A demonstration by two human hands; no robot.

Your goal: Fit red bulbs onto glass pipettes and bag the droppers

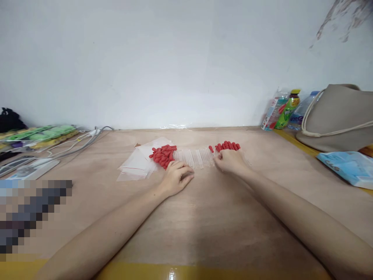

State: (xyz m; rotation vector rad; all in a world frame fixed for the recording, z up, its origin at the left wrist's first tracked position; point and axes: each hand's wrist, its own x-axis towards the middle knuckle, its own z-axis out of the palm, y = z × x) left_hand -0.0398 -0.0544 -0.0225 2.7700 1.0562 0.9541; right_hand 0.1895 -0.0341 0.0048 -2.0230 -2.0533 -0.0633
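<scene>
Several thin clear tubes (195,157) lie side by side in a row in the middle of the table. A heap of red rubber bulbs (163,154) adjoins the row's left end. My left hand (176,179) rests on the table just in front of the heap, fingers loosely bent and thumb apart, with nothing visible in it. At the row's right end my right hand (230,160) has its fingers pinched at a dropper (211,149) with a red bulb; the exact grip is partly hidden. Beyond that hand lie several red-bulbed droppers (229,145), their lower ends mostly covered by it.
Clear zip bags (140,159) lie under and left of the heap. A power strip (35,169), cables and packed green items (43,134) are at left. Bottles (288,111), a beige bag (338,116) and a blue packet (346,167) stand or lie at right. A wall rises behind.
</scene>
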